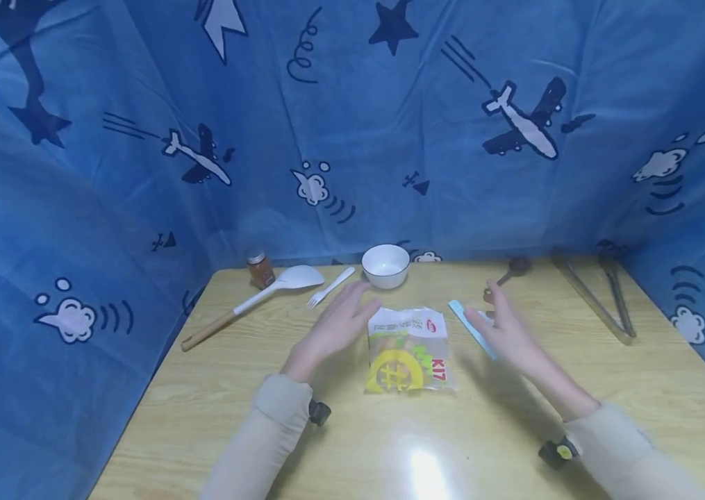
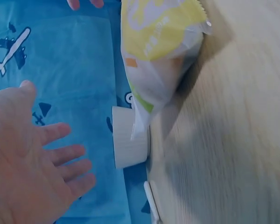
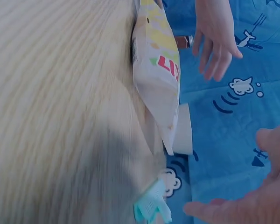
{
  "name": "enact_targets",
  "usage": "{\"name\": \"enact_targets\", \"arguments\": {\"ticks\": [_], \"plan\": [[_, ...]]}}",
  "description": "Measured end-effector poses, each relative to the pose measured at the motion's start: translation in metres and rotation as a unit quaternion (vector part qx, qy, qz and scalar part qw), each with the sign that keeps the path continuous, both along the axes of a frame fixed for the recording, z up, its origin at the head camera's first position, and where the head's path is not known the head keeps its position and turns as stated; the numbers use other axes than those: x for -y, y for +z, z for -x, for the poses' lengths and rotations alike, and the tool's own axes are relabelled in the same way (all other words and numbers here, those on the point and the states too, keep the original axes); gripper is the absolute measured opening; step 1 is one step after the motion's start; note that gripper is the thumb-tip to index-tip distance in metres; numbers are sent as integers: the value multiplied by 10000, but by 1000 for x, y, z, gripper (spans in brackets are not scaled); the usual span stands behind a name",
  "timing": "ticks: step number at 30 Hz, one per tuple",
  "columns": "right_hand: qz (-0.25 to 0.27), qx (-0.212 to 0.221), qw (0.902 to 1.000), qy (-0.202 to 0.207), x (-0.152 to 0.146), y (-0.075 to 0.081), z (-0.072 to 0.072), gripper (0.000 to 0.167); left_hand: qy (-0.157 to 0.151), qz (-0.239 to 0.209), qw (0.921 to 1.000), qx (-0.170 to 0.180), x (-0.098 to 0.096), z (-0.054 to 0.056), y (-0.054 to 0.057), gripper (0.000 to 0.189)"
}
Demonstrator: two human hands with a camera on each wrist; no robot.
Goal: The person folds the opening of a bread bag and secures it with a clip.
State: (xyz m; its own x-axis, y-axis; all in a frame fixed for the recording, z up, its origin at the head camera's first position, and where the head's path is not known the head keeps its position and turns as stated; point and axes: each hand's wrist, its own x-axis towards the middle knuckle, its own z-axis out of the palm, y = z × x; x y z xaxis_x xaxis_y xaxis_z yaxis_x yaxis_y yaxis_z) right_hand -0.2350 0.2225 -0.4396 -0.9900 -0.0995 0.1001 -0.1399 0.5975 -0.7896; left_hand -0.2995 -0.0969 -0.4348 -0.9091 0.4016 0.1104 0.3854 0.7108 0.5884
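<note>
A sealed plastic food packet [image 1: 407, 354], yellow and white with red print, lies on the table between my two hands; something tan shows through its wrapper. My left hand [image 1: 338, 325] hovers at its left side with spread fingers, holding nothing. To the right of the packet, my right hand [image 1: 508, 337] is held above the table, also without anything in its grasp. Beneath that hand lies a light-blue flat strip [image 1: 466, 321], partly hidden by it. In the right wrist view the strip [image 3: 151, 204] looks ridged, its kind unclear. A gap separates each hand from the packet.
Behind the packet stands a white bowl [image 1: 386, 267]. Left of it are a white fork [image 1: 330, 287], a white ladle [image 1: 277, 285] with a wooden handle and a small lidded jar [image 1: 260, 269]. A dark spoon [image 1: 517, 267] and metal tongs [image 1: 596, 298] lie right. Blue curtain [image 1: 352, 125] surrounds the table.
</note>
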Motion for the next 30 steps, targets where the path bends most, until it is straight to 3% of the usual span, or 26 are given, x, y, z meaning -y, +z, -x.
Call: {"name": "enact_targets", "arguments": {"ticks": [6,10,15,24,30], "plan": [[508,660,9965,10,14,-9,14,88,-151,38,9998,134,-22,12,2,62],[1065,1187,9872,-12,23,-16,23,85,-312,249,9991,122,-42,23,2,61],[1422,1498,9784,-17,33,-22,33,87,-557,652,9963,100,-60,36,-3,54],[1775,1984,9638,-173,41,-29,44,77,-794,720,9879,1123,-71,53,-18,52],[1890,2178,9568,-377,42,-39,50,58,-840,778,9855,1253,-77,58,-21,48]]}}
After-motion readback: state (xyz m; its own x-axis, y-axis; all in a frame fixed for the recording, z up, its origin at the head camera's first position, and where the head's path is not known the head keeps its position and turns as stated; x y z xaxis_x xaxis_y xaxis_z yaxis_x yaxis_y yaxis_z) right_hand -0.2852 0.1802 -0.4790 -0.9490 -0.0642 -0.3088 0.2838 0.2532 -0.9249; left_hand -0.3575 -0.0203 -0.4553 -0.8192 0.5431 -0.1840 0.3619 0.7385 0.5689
